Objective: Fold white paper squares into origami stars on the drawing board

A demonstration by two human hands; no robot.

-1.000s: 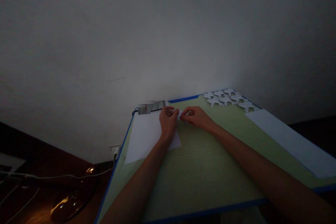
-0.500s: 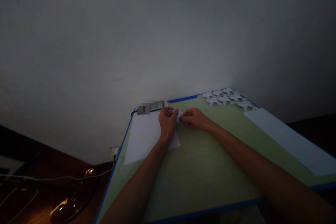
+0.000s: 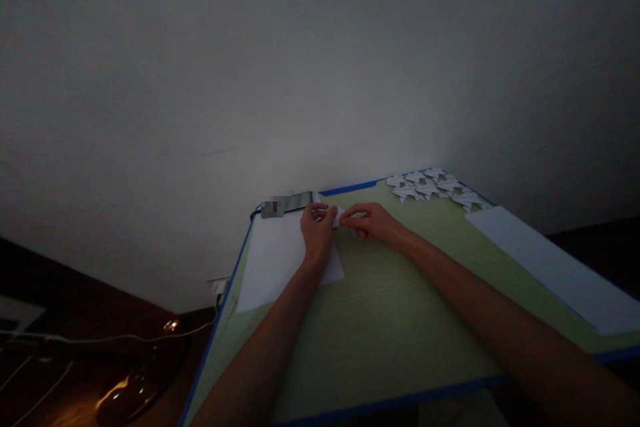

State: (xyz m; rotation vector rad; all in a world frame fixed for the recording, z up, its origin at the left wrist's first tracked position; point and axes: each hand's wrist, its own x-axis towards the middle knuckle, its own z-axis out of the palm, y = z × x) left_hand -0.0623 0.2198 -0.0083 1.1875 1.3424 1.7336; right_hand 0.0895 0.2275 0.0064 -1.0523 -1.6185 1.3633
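Between my two hands is a small piece of folded white paper (image 3: 339, 215), mostly covered by fingers. My left hand (image 3: 318, 230) pinches it from the left, thumb against the fingers. From the right, the thumb and forefinger of my right hand (image 3: 371, 220) grip its edge. Under my left hand and wrist lies a sheet of white paper (image 3: 273, 260), flat on the pale green table (image 3: 390, 320). The folds on the held piece are too small to make out.
Several folded white paper figures (image 3: 425, 187) lie in rows at the table's far right corner. A stack of white paper (image 3: 545, 267) runs along the right edge. At the far left is a phone (image 3: 299, 202), partly blurred out. A wall (image 3: 320, 67) rises behind; a white cable (image 3: 135, 339) hangs left.
Both hands have shifted slightly on the folded paper, the left a little to the left. The fingers of my right hand have changed their grip a little. Everything else stays put.
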